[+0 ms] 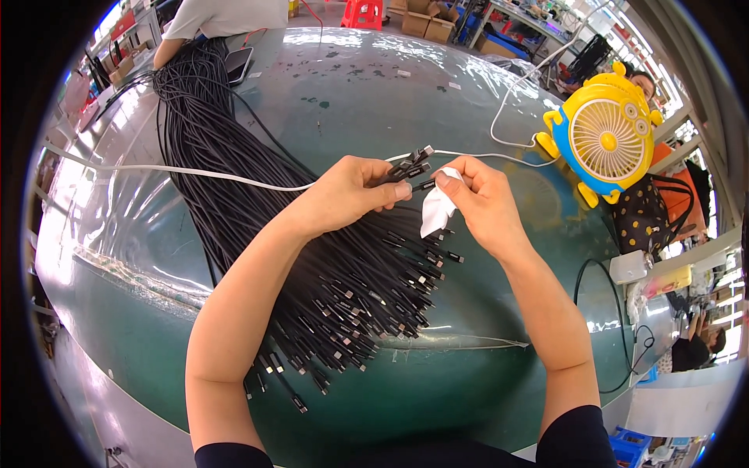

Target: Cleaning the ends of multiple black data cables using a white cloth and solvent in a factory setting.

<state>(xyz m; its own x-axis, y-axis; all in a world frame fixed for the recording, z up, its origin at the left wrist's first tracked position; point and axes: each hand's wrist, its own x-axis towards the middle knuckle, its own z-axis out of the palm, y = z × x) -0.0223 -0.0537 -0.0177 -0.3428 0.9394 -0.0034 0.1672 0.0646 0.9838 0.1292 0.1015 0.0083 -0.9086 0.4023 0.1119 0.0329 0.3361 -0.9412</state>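
My left hand (355, 189) is closed around a few black cable plugs (411, 164) with metal tips, which stick out past its thumb. In my right hand (480, 199) a white cloth (438, 204) is pinched between thumb and fingers; it hangs down and touches the end of one plug held by the left hand. Both hands are raised close together above a large bundle of black cables (234, 164). The bundle runs from the far left toward me, and its many loose plugs (343, 312) fan out on the green table below my forearms.
A yellow and blue fan (608, 140) stands at the right, a dotted black bag (644, 214) beside it. One white cord (195, 170) crosses the table behind my hands. A phone (239, 65) lies at the far left near another person's arm (168, 51). A black cable (579, 277) loops at right.
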